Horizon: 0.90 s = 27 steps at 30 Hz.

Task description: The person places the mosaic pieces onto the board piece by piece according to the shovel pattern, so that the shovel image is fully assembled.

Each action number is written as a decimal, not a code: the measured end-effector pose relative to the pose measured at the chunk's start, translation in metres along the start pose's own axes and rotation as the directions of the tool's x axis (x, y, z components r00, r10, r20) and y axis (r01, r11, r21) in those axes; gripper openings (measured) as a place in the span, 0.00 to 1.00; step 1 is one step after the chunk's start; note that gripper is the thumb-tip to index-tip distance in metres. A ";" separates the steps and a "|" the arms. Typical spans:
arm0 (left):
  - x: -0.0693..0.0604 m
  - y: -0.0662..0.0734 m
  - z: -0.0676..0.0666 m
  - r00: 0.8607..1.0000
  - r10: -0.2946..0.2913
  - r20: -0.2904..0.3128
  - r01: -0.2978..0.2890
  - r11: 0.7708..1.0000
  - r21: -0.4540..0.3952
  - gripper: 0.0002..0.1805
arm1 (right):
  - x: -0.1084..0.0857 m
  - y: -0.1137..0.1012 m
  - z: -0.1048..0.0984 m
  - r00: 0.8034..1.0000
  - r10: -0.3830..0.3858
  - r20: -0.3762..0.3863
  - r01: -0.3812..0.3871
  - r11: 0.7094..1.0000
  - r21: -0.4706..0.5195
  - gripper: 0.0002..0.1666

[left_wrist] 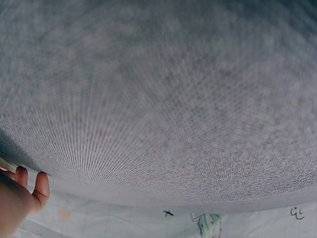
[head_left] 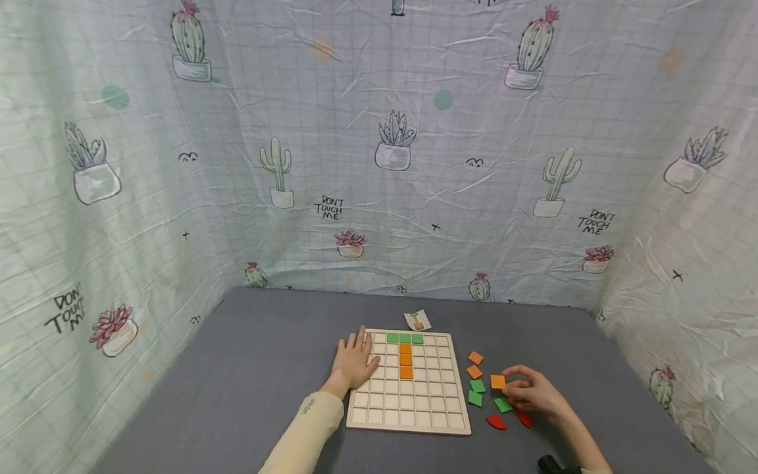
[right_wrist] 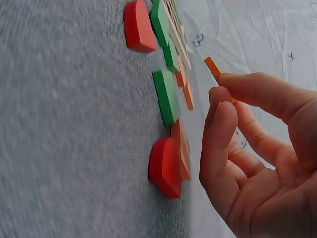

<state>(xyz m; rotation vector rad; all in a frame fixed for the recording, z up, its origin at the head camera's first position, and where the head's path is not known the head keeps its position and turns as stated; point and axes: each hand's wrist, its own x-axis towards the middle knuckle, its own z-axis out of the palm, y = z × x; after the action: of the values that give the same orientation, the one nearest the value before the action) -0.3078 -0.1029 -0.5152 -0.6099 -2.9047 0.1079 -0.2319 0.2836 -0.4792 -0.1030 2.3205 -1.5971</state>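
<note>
A light wooden grid board lies on the grey table. Three green squares fill part of its top row, and below the middle one runs a column of three orange squares. My left hand rests on the board's upper left edge with fingers extended; the left wrist view shows part of that hand. To the board's right, my right hand pinches an orange square between thumb and fingers. In the right wrist view the hand holds the orange square above the table.
Loose pieces lie right of the board: orange squares, green squares and two red curved-edged pieces. A small patterned card lies behind the board. A cactus-print curtain surrounds the table.
</note>
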 end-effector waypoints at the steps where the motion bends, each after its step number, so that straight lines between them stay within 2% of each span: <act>1: 0.000 0.000 -0.001 1.000 -0.003 0.005 0.003 1.000 -0.002 0.33 | 0.001 -0.001 0.002 1.000 0.002 0.000 -0.002 1.000 -0.007 0.28; 9: -0.001 0.001 -0.004 1.000 -0.009 0.015 0.009 1.000 0.013 0.34 | 0.003 -0.008 0.013 1.000 -0.013 0.006 0.013 0.999 -0.051 0.26; 21: -0.001 0.002 -0.004 1.000 -0.006 0.003 0.006 1.000 0.020 0.33 | 0.005 -0.019 0.030 0.996 -0.047 0.072 0.050 0.998 -0.033 0.25; 24: 0.000 0.001 -0.002 1.000 -0.010 0.006 0.010 1.000 0.021 0.33 | 0.006 -0.021 0.036 0.995 -0.056 0.087 0.058 0.998 -0.021 0.26; 25: 0.004 -0.002 0.013 0.999 -0.001 -0.037 0.003 0.999 0.040 0.34 | 0.006 -0.022 0.039 0.994 -0.059 0.090 0.061 0.998 -0.018 0.26; 27: 0.004 -0.002 0.014 1.000 -0.006 -0.031 0.007 0.999 0.038 0.34 | 0.006 -0.024 0.044 0.993 -0.068 0.096 0.070 0.997 -0.014 0.26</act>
<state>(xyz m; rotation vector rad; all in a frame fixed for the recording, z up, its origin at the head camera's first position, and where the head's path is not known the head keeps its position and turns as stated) -0.3149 -0.1037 -0.5280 -0.5909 -2.8677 0.1519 -0.2276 0.2341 -0.4729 -0.2599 2.2808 -1.5693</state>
